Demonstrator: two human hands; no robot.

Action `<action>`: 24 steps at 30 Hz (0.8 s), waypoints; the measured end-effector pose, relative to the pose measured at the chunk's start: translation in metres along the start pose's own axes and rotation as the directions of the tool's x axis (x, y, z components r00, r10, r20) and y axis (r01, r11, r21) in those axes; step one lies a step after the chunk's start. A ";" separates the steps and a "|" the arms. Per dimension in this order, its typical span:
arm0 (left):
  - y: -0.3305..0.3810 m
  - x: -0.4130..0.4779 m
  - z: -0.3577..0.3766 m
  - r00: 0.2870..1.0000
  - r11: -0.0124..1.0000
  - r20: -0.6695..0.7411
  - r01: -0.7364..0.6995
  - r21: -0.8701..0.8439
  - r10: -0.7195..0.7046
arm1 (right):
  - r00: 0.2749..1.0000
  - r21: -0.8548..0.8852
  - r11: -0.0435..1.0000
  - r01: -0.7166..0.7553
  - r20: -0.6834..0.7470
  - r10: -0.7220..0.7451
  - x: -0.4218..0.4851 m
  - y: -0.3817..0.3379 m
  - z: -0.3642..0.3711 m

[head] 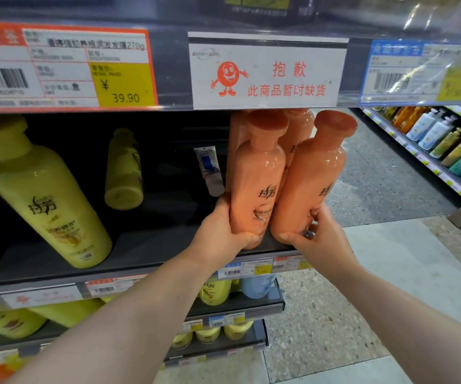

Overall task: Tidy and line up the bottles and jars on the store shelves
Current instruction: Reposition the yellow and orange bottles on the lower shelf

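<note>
Lining up two at once.
Left hand [221,234] grips the left orange bottle [257,178], right hand [316,238] grips the right orange bottle [311,178]; next, probably stand both straight.

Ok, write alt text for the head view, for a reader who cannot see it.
At the right end of a dark store shelf, the left hand grips the left orange bottle and the right hand grips the right orange bottle, side by side. A large yellow bottle stands farther left.

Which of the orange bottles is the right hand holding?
The rightmost orange bottle, at the end of the shelf: the right hand grips its base. The left hand holds the front bottle beside it; other orange bottles stand behind.
</note>
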State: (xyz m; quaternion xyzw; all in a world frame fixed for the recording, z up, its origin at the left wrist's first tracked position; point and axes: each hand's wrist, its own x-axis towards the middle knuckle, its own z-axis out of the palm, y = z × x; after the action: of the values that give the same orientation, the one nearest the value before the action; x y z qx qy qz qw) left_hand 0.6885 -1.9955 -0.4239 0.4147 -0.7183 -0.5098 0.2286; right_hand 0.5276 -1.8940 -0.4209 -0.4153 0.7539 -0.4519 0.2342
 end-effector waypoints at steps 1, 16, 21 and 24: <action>0.001 -0.001 0.000 1.000 1.000 -0.004 0.004 -0.004 -0.004 | 1.000 -0.005 1.000 0.002 0.001 -0.002 0.000 0.000 0.000; -0.018 -0.033 -0.045 0.962 0.975 -0.271 0.026 0.219 0.035 | 0.911 -0.171 0.895 0.411 0.063 -0.407 -0.081 -0.052 0.048; -0.033 -0.033 -0.076 0.957 0.959 -0.286 0.035 0.280 0.049 | 0.933 -0.214 0.916 0.340 0.197 -0.300 -0.029 -0.095 0.122; -0.042 -0.026 -0.085 0.966 0.954 -0.257 0.074 0.290 0.003 | 0.968 -0.407 0.888 0.213 0.208 -0.136 0.016 -0.110 0.150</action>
State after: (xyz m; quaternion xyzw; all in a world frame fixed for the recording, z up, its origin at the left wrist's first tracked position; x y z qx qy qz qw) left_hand 0.7823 -2.0256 -0.4279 0.5192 -0.7438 -0.3425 0.2449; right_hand 0.6735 -2.0073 -0.3964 -0.5606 0.7705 -0.2574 0.1610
